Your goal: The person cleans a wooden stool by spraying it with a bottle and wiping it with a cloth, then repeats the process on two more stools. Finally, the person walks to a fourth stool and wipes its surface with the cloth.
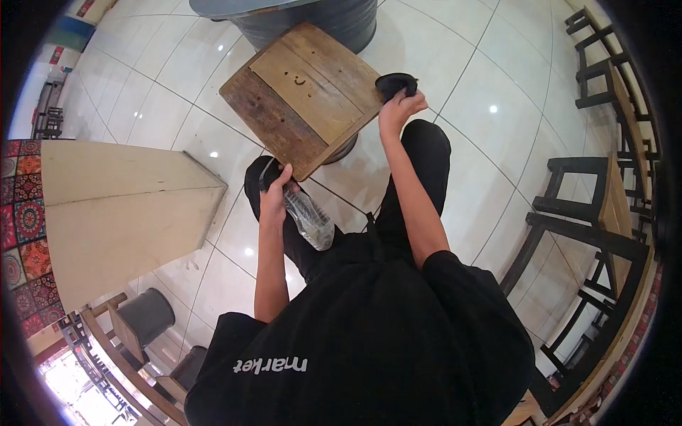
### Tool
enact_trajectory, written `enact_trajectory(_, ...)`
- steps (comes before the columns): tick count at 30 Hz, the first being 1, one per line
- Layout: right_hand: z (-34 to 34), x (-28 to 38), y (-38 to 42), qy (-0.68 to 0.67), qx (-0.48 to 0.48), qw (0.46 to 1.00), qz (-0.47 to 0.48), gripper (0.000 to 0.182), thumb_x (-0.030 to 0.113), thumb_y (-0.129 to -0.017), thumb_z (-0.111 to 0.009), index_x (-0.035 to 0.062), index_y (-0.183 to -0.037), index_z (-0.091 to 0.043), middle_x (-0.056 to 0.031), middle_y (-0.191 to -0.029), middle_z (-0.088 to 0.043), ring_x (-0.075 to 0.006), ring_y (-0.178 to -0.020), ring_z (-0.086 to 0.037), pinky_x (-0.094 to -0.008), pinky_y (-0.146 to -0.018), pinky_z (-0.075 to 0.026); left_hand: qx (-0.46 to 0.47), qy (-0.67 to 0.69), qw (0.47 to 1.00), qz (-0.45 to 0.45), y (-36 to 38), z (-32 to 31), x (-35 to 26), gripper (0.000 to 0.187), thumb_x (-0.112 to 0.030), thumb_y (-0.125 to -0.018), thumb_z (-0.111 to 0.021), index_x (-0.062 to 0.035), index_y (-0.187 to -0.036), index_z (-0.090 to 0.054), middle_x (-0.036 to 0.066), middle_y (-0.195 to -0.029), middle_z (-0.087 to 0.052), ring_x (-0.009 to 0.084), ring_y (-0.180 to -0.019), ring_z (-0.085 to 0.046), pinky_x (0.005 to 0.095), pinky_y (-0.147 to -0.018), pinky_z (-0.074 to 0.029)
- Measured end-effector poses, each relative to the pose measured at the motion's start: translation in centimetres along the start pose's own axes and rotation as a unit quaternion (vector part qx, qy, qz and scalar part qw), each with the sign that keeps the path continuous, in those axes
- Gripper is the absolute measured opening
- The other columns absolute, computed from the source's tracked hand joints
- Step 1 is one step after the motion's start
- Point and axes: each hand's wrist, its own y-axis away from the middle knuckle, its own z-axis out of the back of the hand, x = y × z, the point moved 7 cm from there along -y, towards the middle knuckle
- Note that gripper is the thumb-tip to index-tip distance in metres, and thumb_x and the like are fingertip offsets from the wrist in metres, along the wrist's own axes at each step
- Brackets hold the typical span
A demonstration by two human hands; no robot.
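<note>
My left hand grips the black trigger head of a clear spray bottle, which hangs tilted beside my thigh, just off the near corner of a small square wooden table. My right hand holds a dark cloth bunched at the table's right edge. I am seated in black clothes, my knees under the table's near side. The tabletop is bare worn planks with a few small dark marks.
A large dark round barrel table stands beyond the wooden table. A beige counter is at the left. Dark wooden chairs and benches line the right. The floor is glossy white tile.
</note>
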Motion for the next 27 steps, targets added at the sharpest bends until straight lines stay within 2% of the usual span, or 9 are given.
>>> enact_trajectory(2, -0.5, -0.1, 1.7, -0.01, 0.003, 0.999, -0.039, 0.025, 0.0, -0.089, -0.05, -0.0077, -0.11, -0.038, -0.0269, -0.113, -0.036, -0.0408, -0.11, -0.037, -0.0491, -0.096, -0.029, -0.015, -0.004, 1.0, -0.009, 0.3, -0.3, -0.4, 0.017, -0.019, -0.086, -0.07, -0.0073, -0.089, -0.059, 0.003, -0.064, -0.056, 0.0155, -0.054, -0.055, 0.0284, -0.055, -0.046)
enact_trajectory(6, -0.1, 2.8, 13.2, -0.077, 0.147, 0.984, -0.06, 0.029, 0.004, -0.09, -0.05, -0.005, -0.114, -0.034, -0.0239, -0.112, -0.033, -0.0376, -0.111, -0.036, -0.0461, -0.1, -0.027, -0.001, 0.016, 1.0, -0.004, -0.3, -0.1, 0.1, 0.023, -0.015, -0.084, -0.072, -0.0043, -0.096, -0.056, 0.004, -0.07, -0.058, 0.0165, -0.054, -0.055, 0.0287, -0.053, -0.045)
enact_trajectory(8, 0.7, 4.2, 18.9, -0.056, 0.241, 0.969, 0.004, 0.032, 0.001, -0.087, -0.051, -0.004, -0.114, -0.034, -0.0235, -0.112, -0.032, -0.0377, -0.112, -0.035, -0.0462, -0.101, -0.026, 0.001, 0.013, 1.0, -0.009, -0.3, -0.2, 0.0, 0.023, -0.016, -0.084, -0.073, -0.0046, -0.095, -0.056, 0.004, -0.069, -0.057, 0.0159, -0.054, -0.055, 0.0284, -0.053, -0.046)
enact_trajectory(11, 0.9, 4.5, 18.9, -0.055, 0.267, 0.962, 0.005, 0.035, -0.001, -0.084, -0.053, -0.0037, -0.114, -0.034, -0.0226, -0.113, -0.033, -0.0373, -0.112, -0.035, -0.0457, -0.101, -0.027, 0.004, 0.01, 1.0, 0.016, -0.6, 0.1, 0.6, 0.021, -0.016, -0.083, -0.073, -0.005, -0.092, -0.057, 0.003, -0.071, -0.058, 0.0153, -0.054, -0.055, 0.0283, -0.053, -0.046)
enact_trajectory(12, 0.6, 3.5, 16.8, -0.08, 0.22, 0.971, -0.04, 0.036, 0.0, -0.084, -0.056, -0.0049, -0.114, -0.036, -0.0262, -0.115, -0.035, -0.0428, -0.115, -0.034, -0.0516, -0.102, -0.025, 0.003, 0.011, 1.0, 0.013, -0.5, 0.0, 0.5, 0.021, -0.016, -0.083, -0.073, -0.005, -0.092, -0.057, 0.003, -0.071, -0.058, 0.0153, -0.054, -0.055, 0.0283, -0.053, -0.046)
enact_trajectory(14, -0.5, 0.9, 11.5, -0.076, 0.128, 0.981, -0.126, 0.033, 0.006, -0.09, -0.052, -0.0072, -0.116, -0.036, -0.0281, -0.115, -0.036, -0.0431, -0.114, -0.035, -0.0512, -0.101, -0.026, 0.005, -0.012, 0.999, -0.036, -0.1, -0.3, -0.3, 0.022, -0.017, -0.083, -0.074, -0.005, -0.09, -0.058, 0.003, -0.073, -0.059, 0.0146, -0.054, -0.055, 0.0282, -0.052, -0.047)
enact_trajectory(19, -1.3, -1.4, -0.5, 0.022, 0.04, 0.998, -0.052, 0.033, 0.012, -0.09, -0.053, -0.0078, -0.114, -0.04, -0.0301, -0.111, -0.041, -0.0432, -0.109, -0.041, -0.0473, -0.096, -0.032, -0.009, -0.042, 0.998, -0.035, 0.7, -2.0, 0.2, 0.029, -0.021, -0.079, -0.079, -0.0022, -0.09, -0.059, 0.001, -0.075, -0.058, 0.0114, -0.054, -0.054, 0.0269, -0.05, -0.047)
enact_trajectory(25, 2.5, -0.7, -3.7, -0.074, 0.072, 0.994, -0.026, 0.028, 0.019, -0.083, -0.058, -0.0085, -0.088, -0.055, -0.0204, -0.095, -0.054, -0.0352, -0.092, -0.053, -0.0408, -0.086, -0.041, 0.044, -0.063, 0.99, -0.115, 4.3, -8.3, 1.7, 0.025, -0.02, -0.086, -0.072, -0.0002, -0.098, -0.062, 0.001, -0.081, -0.06, 0.0095, -0.063, -0.054, 0.0266, -0.056, -0.047)
enact_trajectory(27, 4.4, 1.7, -1.5, -0.054, 0.197, 0.976, -0.074, 0.037, 0.029, -0.087, -0.057, -0.0079, -0.084, -0.056, -0.0211, -0.078, -0.056, -0.0357, -0.077, -0.056, -0.0412, -0.075, -0.044, 0.117, -0.091, 0.983, -0.104, 5.6, -10.5, 0.5, 0.027, -0.021, -0.087, -0.07, 0.0005, -0.101, -0.063, 0.002, -0.085, -0.063, 0.0091, -0.064, -0.054, 0.026, -0.057, -0.048)
